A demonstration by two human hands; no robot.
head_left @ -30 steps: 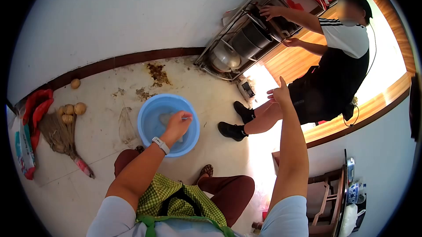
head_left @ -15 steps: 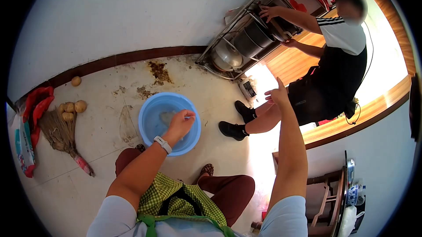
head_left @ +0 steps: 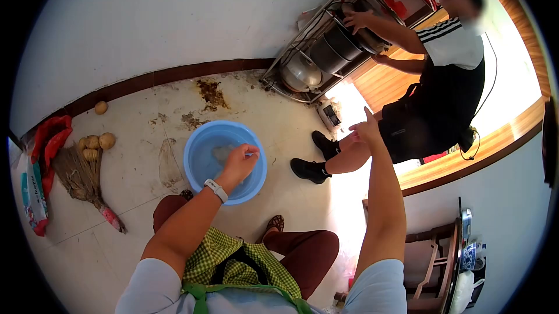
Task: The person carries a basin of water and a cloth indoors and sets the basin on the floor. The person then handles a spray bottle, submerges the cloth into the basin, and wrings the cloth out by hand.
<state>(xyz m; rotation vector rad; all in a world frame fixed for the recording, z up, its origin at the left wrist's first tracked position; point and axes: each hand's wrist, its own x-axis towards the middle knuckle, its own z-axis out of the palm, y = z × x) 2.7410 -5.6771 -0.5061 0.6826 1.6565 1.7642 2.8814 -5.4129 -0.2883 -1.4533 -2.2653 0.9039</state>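
Observation:
My left hand (head_left: 241, 162), with a watch on its wrist, hovers over the light blue basin (head_left: 190, 180) on the floor. Its fingers are curled together, and nothing shows in them. A pale, whitish thing (head_left: 221, 152) lies in the basin, partly behind that hand; I cannot make out its kind. My right hand (head_left: 367, 130) is raised in the air to the right, holding nothing. Its index finger is stretched out and other fingers are bent. In my view it sits beside the other person's knee, apart from the basin.
Another person (head_left: 448, 92) has both hands at pots on a metal rack (head_left: 303, 34). A steel pot (head_left: 300, 72) stands on its bottom shelf. At left lie a broom (head_left: 81, 174), several round tan potatoes (head_left: 106, 140) and a red bag (head_left: 49, 139). Brown stains mark the floor.
Both my hands stay almost where they were; the right one shifts very slightly. The other person leans a little and their hands move slightly at the rack.

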